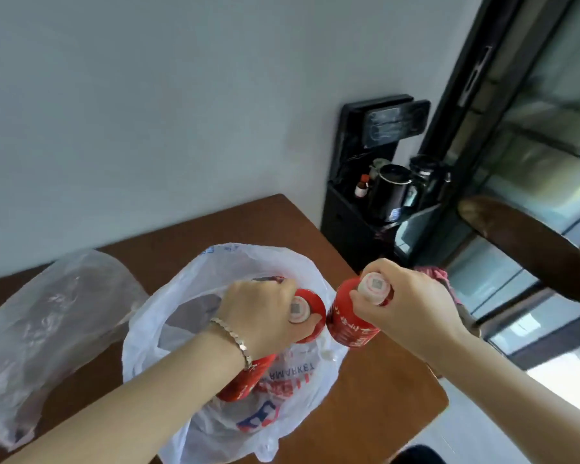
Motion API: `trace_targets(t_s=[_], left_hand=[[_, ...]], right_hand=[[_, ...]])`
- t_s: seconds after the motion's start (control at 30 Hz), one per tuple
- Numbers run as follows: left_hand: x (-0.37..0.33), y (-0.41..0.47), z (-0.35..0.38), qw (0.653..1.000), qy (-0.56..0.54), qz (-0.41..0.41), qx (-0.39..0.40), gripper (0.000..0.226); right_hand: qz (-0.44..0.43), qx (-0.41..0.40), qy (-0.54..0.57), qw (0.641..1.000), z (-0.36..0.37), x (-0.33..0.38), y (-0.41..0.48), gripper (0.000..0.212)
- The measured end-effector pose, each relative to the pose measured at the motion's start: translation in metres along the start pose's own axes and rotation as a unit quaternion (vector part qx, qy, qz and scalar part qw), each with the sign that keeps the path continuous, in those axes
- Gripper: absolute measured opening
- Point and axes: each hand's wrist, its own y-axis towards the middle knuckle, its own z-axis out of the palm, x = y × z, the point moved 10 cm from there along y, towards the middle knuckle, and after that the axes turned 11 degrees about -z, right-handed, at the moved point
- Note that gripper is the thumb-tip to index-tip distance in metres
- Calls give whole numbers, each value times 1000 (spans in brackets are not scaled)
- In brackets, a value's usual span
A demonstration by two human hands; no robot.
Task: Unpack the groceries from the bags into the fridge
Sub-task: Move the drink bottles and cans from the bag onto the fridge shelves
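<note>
Left hand and right hand hold red bottles near table edge.

Bottles in left hand, right hand

A pale wall stands behind the brown wooden table. Off its far right corner, a black stand carries two kettles, beside black-framed glass panels.

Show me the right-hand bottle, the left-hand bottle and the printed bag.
Right-hand bottle point(349, 326), head view, red label.
Left-hand bottle point(317, 305), head view, red shoulder.
Printed bag point(248, 262), head view, back wall.
</note>
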Motion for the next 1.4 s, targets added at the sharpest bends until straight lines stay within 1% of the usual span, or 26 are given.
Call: trace_targets(t_s=[0.07,0.13,0.2,0.3,0.4,0.5,0.57,0.67,0.7,0.73,0.8,0.87,0.9,1.0,1.1,1.13,1.17,1.3,1.4], left_hand=[[-40,-1,-13,997,-14,70,-9,53],[-82,-8,-26,990,-43,136,-19,50],[-130,-22,-39,977,-62,203,-30,46],[-211,-53,-54,950,-82,299,-37,45],[-303,-97,-63,916,-77,391,-41,44],[-398,-162,-76,869,-78,486,-52,42],[-459,-211,-87,837,-83,537,-60,45],[-547,-288,-98,806,-88,583,-52,47],[-576,-314,-103,796,-95,596,-49,46],[-604,-341,-110,784,-104,610,-49,46],[-656,-395,-122,761,-121,636,-44,46],[-704,-443,-137,740,-154,654,-39,48],[-727,-464,-144,730,-173,660,-39,50],[-791,-530,-173,679,-234,692,-73,58],[-855,-591,-196,637,-257,721,-92,48],[-876,-609,-207,626,-258,731,-84,46],[-898,-627,-215,613,-265,739,-91,45],[-993,-698,-228,561,-240,791,-48,48],[-1063,-745,-258,518,-240,821,-33,48]], right_hand=[[53,-24,-13,998,-22,-14,-37,23],[109,-35,-29,993,-43,-30,-81,23],[166,-39,-51,984,-63,-45,-130,25],[245,-67,-88,963,-99,-69,-213,32],[325,-109,-105,934,-137,-88,-308,35],[401,-152,-154,890,-174,-98,-414,33],[441,-178,-190,859,-199,-100,-488,36],[481,-205,-226,822,-235,-101,-595,58],[496,-214,-240,807,-248,-100,-632,63],[510,-219,-256,791,-262,-99,-669,62],[546,-217,-271,762,-285,-95,-738,49],[582,-232,-256,736,-303,-92,-806,34],[597,-240,-250,724,-311,-90,-837,32],[645,-261,-235,678,-334,-87,-928,25],[690,-273,-245,624,-354,-87,-1007,23],[701,-280,-250,606,-362,-88,-1031,23],[712,-288,-253,588,-370,-89,-1054,22],[753,-297,-262,524,-403,-103,-1145,22],[775,-303,-276,480,-435,-114,-1209,23]])
